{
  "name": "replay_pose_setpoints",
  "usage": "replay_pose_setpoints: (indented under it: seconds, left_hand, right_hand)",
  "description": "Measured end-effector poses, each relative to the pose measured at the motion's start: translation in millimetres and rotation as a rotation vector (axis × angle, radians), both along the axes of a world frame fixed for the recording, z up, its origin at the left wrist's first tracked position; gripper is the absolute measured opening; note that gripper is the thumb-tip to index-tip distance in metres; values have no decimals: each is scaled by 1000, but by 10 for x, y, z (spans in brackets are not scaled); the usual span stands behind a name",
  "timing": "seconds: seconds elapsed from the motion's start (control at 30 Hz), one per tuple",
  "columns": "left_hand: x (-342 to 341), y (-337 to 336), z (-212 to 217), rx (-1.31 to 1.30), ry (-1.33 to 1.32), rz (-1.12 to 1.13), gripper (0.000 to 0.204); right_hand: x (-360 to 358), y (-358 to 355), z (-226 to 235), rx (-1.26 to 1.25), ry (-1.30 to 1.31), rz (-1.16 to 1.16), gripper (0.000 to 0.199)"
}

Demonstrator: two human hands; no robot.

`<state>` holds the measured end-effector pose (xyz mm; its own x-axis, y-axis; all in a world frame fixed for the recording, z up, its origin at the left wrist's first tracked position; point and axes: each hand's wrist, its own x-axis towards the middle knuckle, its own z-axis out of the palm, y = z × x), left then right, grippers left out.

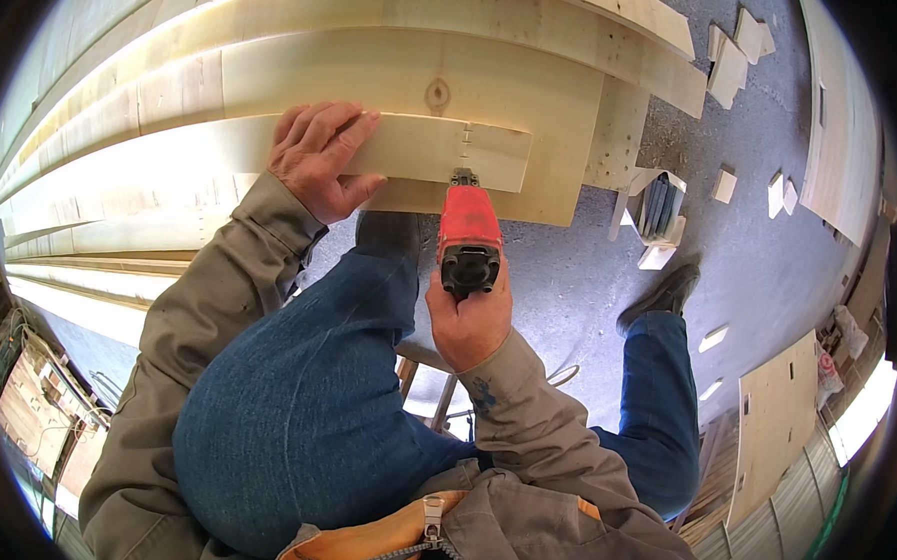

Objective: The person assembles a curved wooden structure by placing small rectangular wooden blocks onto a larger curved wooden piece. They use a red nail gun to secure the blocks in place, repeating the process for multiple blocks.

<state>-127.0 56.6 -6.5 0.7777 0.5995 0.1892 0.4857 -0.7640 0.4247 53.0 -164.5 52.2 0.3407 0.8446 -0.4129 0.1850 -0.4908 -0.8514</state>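
My right hand [475,319] is wrapped round the handle of a red and black staple gun [470,226]. Its nose touches or hovers just over the near edge of a narrow wooden strip [414,146]. A line of small staples [467,133] crosses the strip just ahead of the nose, where a short end piece [500,157] meets it. My left hand [322,159] lies on the strip to the left, fingers over its far edge and thumb stretched out toward the tool. Beneath the strip is a wide pale board [547,94] with a dark knot.
Long boards [178,48] are stacked beyond and to the left. A small open box with dark strips [659,207] stands on the grey floor [569,275] at right. Wood offcuts [728,67] lie scattered there. A large panel [774,424] leans at the lower right.
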Motion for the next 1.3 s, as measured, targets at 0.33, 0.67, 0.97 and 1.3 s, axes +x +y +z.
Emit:
replay_pose_setpoints:
  seconds: [0.33, 0.67, 0.97, 1.3]
  left_hand:
    - [7, -1, -6, 6, -8, -5, 74]
    - [-5, 4, -17, 9, -6, -6, 74]
    - [-11, -7, -36, 14, 2, -6, 73]
    - [-11, 7, -11, 11, -11, -4, 73]
  right_hand:
    - [-16, 2, -3, 37, -39, 2, 83]
    - [-60, 9, -6, 9, -17, -25, 82]
    - [-60, 31, 12, -9, 4, -28, 80]
    - [-80, 33, 25, 14, -36, -12, 80]
